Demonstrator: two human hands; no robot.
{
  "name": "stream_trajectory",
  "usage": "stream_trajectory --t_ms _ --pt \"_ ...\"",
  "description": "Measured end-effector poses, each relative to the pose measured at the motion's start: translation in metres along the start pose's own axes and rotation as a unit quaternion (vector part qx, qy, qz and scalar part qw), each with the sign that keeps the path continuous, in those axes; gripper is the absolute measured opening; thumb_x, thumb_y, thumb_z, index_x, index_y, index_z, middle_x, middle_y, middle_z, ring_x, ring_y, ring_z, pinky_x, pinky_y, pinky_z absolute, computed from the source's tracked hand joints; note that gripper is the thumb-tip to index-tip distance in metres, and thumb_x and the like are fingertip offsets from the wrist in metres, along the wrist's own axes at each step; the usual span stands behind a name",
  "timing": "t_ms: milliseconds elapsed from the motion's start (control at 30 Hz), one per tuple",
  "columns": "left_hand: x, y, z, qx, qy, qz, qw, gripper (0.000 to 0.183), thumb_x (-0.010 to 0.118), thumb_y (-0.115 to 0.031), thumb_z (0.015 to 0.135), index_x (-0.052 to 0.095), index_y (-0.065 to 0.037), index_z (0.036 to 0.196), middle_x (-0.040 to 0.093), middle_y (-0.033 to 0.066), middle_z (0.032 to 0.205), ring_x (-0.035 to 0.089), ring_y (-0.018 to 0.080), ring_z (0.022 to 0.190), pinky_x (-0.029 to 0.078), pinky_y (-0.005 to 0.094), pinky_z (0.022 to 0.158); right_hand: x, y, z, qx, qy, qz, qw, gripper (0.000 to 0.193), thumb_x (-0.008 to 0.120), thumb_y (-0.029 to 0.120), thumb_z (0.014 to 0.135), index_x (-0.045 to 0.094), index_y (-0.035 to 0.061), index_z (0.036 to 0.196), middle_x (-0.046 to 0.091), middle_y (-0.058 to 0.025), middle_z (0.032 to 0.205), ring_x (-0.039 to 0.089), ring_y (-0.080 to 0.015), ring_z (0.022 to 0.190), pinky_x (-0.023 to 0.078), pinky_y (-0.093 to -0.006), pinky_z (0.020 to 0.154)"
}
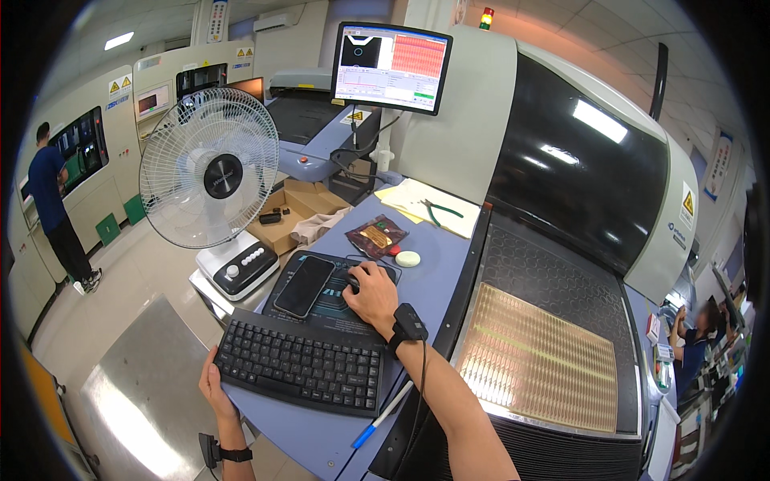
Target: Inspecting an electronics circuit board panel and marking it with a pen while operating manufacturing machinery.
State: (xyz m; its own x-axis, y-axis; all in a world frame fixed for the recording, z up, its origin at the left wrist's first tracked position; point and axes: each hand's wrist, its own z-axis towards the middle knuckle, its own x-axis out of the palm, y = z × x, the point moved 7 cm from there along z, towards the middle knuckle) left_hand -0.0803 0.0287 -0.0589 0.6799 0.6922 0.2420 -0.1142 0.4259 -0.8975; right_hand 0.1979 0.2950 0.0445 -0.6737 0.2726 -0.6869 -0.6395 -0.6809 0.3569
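My right hand rests over a black computer mouse, fingers curled round it, on a dark printed mouse pad. Most of the mouse is hidden under the palm. At the left end of a black keyboard, my left hand grips its edge; some of the fingers are hidden below it. The keyboard lies at a slant and reaches the blue table's left edge. Between the keyboard and the fan, a black phone lies on the pad. Each wrist wears a black strapped device.
A monitor stands beyond the table. On the right, a large patterned copper-coloured panel lies on the machine bed. Around me are a white fan, a cardboard box, green-handled pliers, a blue-tipped pen and two people farther off.
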Motion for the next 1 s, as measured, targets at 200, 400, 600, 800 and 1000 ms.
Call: stream_trajectory --t_ms 200,400,600,800,1000 --pt "-0.001 -0.01 0.001 0.005 -0.008 0.042 0.999 0.057 0.05 -0.035 0.102 0.056 0.012 0.133 0.066 0.02 0.121 0.063 0.0231 0.107 0.046 0.0329 0.099 -0.001 0.002 0.002 0.008 -0.022 0.022 0.999 0.036 0.071 0.02 0.08 0.067 0.0056 0.113 0.062 -0.014 0.118 0.061 -0.0347 0.109 0.052 -0.0421 0.094" --pt "0.007 -0.015 -0.001 0.006 -0.006 0.033 0.999 0.055 0.05 -0.035 0.101 0.058 0.012 0.13 0.065 0.0203 0.123 0.061 0.0233 0.111 0.043 0.0338 0.102 0.002 -0.009 0.003 0.009 -0.033 0.001 0.999 0.037 0.07 0.02 0.082 0.065 0.0053 0.116 0.06 -0.0153 0.12 0.06 -0.0364 0.11 0.051 -0.0434 0.095" --pt "0.004 -0.029 0.01 0.066 0.027 0.077 0.995 0.048 0.045 -0.028 0.103 0.061 0.01 0.126 0.064 0.0215 0.127 0.06 0.0288 0.118 0.042 0.0373 0.105 0.007 -0.01 0.002 0.014 -0.018 -0.008 1.0 0.038 0.066 0.019 0.081 0.063 0.0013 0.115 0.061 -0.0189 0.117 0.059 -0.0377 0.108 0.05 -0.046 0.094" --pt "0.058 -0.104 0.018 0.129 0.108 0.31 0.936 0.036 0.05 -0.021 0.1 0.066 0.004 0.121 0.064 0.0228 0.128 0.06 0.0364 0.12 0.041 0.0419 0.106 0.011 -0.01 0.002 0.015 -0.027 -0.007 1.0 0.034 0.066 0.02 0.081 0.063 0.002 0.11 0.061 -0.0185 0.113 0.06 -0.0378 0.108 0.05 -0.0464 0.093" --pt "0.087 -0.098 0.014 0.161 0.154 0.404 0.887 0.034 0.055 -0.024 0.098 0.069 0.0 0.117 0.065 0.0205 0.128 0.058 0.0383 0.122 0.042 0.0449 0.105 0.011 -0.011 0.003 0.018 -0.033 -0.006 0.999 0.034 0.066 0.02 0.081 0.063 0.0023 0.109 0.061 -0.0185 0.113 0.059 -0.0379 0.11 0.05 -0.0462 0.094"
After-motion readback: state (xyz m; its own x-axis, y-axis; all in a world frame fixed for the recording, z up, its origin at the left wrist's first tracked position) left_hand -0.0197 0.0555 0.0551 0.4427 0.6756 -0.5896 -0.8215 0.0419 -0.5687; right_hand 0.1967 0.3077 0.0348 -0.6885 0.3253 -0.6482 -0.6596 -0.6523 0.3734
